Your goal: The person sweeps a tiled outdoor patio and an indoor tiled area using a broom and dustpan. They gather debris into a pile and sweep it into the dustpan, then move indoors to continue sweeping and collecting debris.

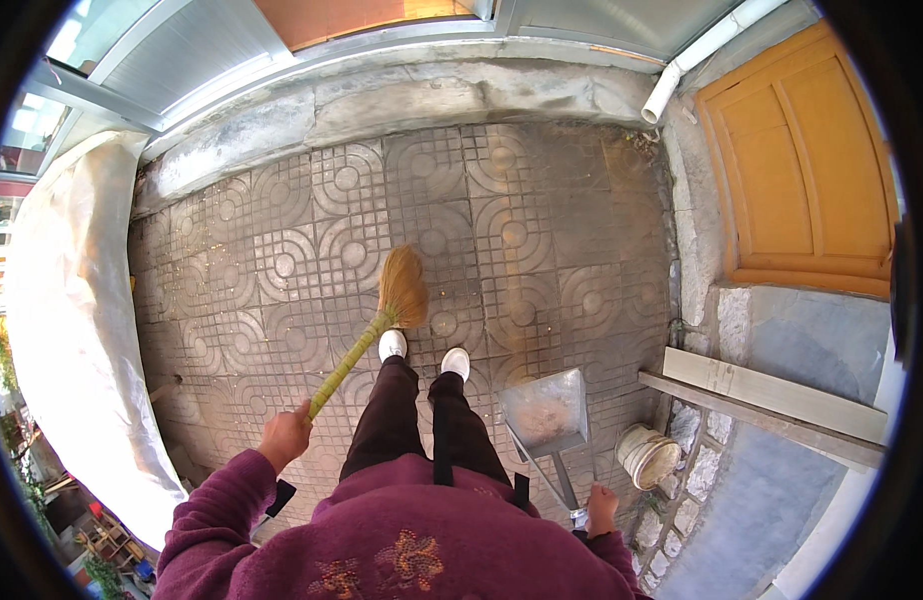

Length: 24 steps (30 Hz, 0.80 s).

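My left hand (286,438) is closed round the yellow-green wrapped handle of a broom (349,366). The broom slants away to the right, and its straw head (403,288) is on the patterned paving just beyond my left shoe (393,345). At the lower right my right hand (602,508) is closed in a fist at the upper end of a metal dustpan (548,410)'s handle; its exact grip is partly hidden. The pan lies in front of that hand, its tray facing up, with a reddish-brown dusty patch inside.
A pale dirty bucket (648,456) stands right of the dustpan, near wooden boards (772,402) and a stone edge. Whitish plastic sheeting (87,330) hangs along the left. A stone ledge (402,105) runs across the far side. An orange-brown wooden door (797,160) and white pipe (707,55) are far right.
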### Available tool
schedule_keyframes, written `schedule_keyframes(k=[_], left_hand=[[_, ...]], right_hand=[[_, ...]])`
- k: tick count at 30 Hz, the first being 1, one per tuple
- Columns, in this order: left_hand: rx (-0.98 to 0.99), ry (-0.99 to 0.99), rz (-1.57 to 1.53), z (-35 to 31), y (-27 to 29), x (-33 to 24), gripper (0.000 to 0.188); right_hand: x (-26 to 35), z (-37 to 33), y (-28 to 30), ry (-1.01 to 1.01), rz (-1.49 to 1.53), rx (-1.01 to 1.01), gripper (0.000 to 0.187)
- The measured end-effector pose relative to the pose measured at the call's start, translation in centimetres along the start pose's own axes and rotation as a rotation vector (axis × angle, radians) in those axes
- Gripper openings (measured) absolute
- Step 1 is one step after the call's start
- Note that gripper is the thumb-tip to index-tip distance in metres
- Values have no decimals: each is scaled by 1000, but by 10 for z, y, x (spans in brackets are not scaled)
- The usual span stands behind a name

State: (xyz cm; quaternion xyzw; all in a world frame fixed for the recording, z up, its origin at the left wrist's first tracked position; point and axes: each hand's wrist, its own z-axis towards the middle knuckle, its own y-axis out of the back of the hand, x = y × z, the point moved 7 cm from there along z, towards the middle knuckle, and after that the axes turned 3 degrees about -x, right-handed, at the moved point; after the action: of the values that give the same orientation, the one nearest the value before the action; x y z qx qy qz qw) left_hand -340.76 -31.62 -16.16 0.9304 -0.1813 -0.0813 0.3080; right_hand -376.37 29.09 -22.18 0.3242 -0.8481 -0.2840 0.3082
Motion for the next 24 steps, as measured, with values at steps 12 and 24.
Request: schedule_keyframes(k=[12,24], left_hand=[[-21,-65,77,10,-101,20,46],[-56,-54,69,-88,-106,128,57]], right_hand=[[-37,-35,15,69,-216,-117,28],[-125,-104,20,-80,44,-180,28]])
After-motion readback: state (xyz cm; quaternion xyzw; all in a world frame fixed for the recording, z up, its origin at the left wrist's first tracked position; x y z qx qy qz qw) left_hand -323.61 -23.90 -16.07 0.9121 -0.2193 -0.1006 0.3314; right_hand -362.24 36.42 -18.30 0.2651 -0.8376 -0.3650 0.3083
